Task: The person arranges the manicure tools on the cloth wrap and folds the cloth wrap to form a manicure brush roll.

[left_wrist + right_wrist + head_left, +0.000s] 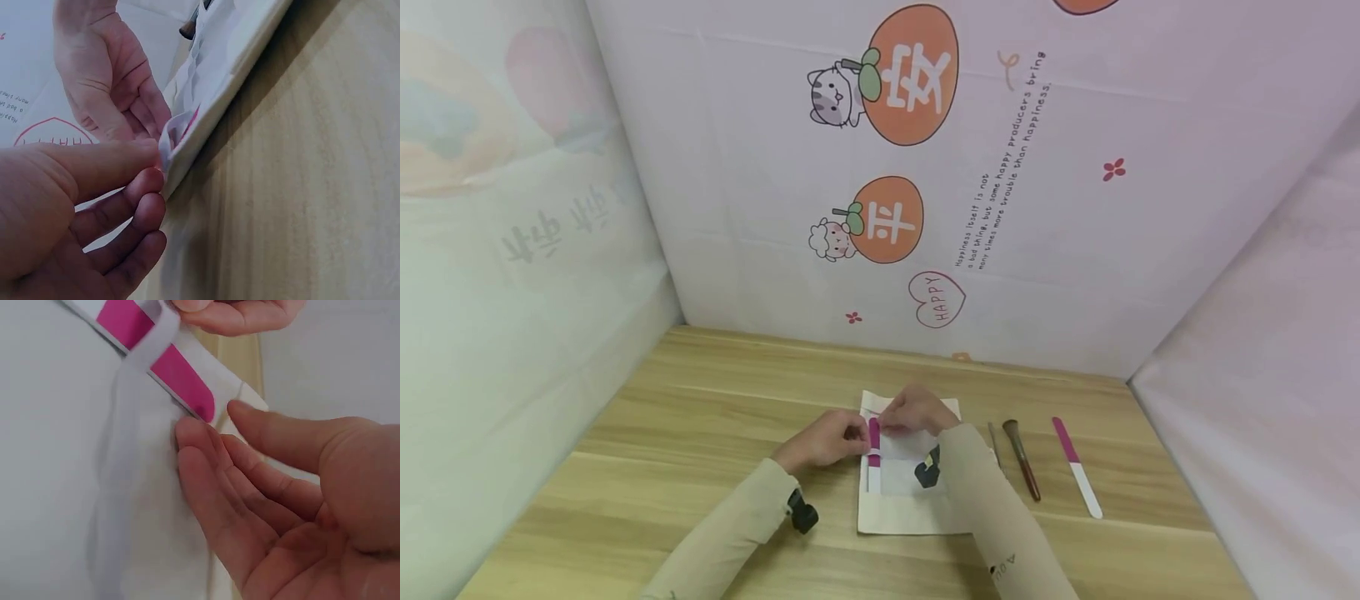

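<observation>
A magenta-and-white nail file (875, 460) lies along the left side of a flat white fabric holder (910, 518). A white elastic strap (150, 347) on the holder loops over the magenta half of the file. At the holder's left edge my left hand (823, 439) pinches this strap between thumb and forefinger. My right hand (915, 412) is over the upper part of the holder, its fingertips (194, 434) at the file's rounded magenta end. The right thumb stands apart from the fingers, and the fingers are loosely bent.
To the right of the holder lie a thin rod (996, 442), partly behind the right sleeve, a makeup brush (1022, 462) and a second magenta-and-white nail file (1078, 467). Printed white cloth walls (760, 208) enclose the wooden tabletop (700, 450) at back and sides.
</observation>
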Demonstrator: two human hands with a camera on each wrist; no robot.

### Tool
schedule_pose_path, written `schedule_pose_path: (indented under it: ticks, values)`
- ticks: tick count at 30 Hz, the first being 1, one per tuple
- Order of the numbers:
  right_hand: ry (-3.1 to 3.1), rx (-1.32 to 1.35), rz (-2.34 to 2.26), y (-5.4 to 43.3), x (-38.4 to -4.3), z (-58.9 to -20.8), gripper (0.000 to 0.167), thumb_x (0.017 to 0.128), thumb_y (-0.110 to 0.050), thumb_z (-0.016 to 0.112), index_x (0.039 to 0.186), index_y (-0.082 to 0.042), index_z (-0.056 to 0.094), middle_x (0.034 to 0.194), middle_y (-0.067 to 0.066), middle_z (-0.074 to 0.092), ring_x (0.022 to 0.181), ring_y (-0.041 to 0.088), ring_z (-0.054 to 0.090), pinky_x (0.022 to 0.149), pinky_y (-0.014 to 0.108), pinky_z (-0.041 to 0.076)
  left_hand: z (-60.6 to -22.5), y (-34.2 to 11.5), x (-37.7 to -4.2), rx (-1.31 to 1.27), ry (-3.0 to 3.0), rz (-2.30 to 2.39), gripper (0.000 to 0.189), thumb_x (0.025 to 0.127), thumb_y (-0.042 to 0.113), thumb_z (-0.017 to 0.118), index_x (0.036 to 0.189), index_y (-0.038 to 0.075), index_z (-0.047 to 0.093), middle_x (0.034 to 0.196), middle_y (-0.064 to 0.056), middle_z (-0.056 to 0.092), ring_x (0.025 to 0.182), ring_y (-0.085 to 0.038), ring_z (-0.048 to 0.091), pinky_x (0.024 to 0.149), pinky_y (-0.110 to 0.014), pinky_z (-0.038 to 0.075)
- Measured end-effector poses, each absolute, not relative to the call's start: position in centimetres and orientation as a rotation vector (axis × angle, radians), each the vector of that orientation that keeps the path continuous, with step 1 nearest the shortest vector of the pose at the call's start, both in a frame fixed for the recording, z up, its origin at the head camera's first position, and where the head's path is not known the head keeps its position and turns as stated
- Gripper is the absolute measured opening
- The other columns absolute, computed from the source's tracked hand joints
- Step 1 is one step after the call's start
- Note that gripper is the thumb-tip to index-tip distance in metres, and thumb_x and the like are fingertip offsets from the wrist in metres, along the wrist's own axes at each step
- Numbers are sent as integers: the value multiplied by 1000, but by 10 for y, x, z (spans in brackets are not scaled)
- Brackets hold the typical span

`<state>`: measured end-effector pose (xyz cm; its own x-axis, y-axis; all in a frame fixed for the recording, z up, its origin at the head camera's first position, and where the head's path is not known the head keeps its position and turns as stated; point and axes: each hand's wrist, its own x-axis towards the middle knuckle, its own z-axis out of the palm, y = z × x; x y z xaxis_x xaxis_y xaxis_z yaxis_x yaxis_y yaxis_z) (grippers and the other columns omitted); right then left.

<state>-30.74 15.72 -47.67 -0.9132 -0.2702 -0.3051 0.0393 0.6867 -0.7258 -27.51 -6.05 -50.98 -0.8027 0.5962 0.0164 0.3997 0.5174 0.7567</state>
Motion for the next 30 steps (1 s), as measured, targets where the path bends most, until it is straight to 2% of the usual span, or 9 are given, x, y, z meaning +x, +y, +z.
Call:
schedule_pose_path:
  ticks: [6,12,15,18,22,26,30]
  values:
    - [2537,-211,-977,188,-308,-457,20,96,-31,78,103,-12,78,96,0,79,90,15,74,89,36,61,-501,-53,-276,865,2527,1126,11,97,13,76,87,17,75,81,6,64,77,-9,55,72,-25,49]
    - [2661,-398,-813,236,-296,-435,20,94,-30,78,97,-11,74,89,2,75,83,17,70,78,34,59,-489,-39,-274,910,2549,1053,3,97,10,74,95,10,76,84,5,68,79,-9,57,77,-26,51]
    - [2714,-514,-713,259,-285,-425,19,94,-29,78,96,-10,73,92,4,72,84,18,66,76,35,57,-484,-32,-272,917,2553,1034,5,96,6,73,99,4,76,88,1,70,81,-10,58,79,-27,53]
    - [2754,-528,-617,282,-275,-416,26,94,-31,79,104,-8,72,101,5,72,93,20,67,82,41,59,-482,-25,-270,923,2572,989,6,95,3,73,99,1,76,89,-2,71,81,-10,59,80,-27,53]
    - [2769,-471,-514,314,-264,-406,41,93,-35,79,115,-2,71,111,12,74,104,29,69,92,51,59,-484,-18,-269,954,2620,893,5,94,1,73,97,2,76,88,-4,72,79,-10,59,80,-27,53]
    - [2786,-427,-478,347,-256,-401,47,92,-34,80,117,5,68,114,18,73,105,35,69,93,55,58,-487,-12,-267,978,2653,819,7,92,-1,71,95,2,76,87,-4,72,78,-9,59,80,-25,53]
    - [2813,-400,-442,376,-250,-403,45,92,-28,81,113,9,66,110,21,71,102,37,69,91,56,58,-491,-9,-265,991,2652,793,6,92,-2,72,94,2,77,87,-4,71,80,-9,58,80,-25,53]
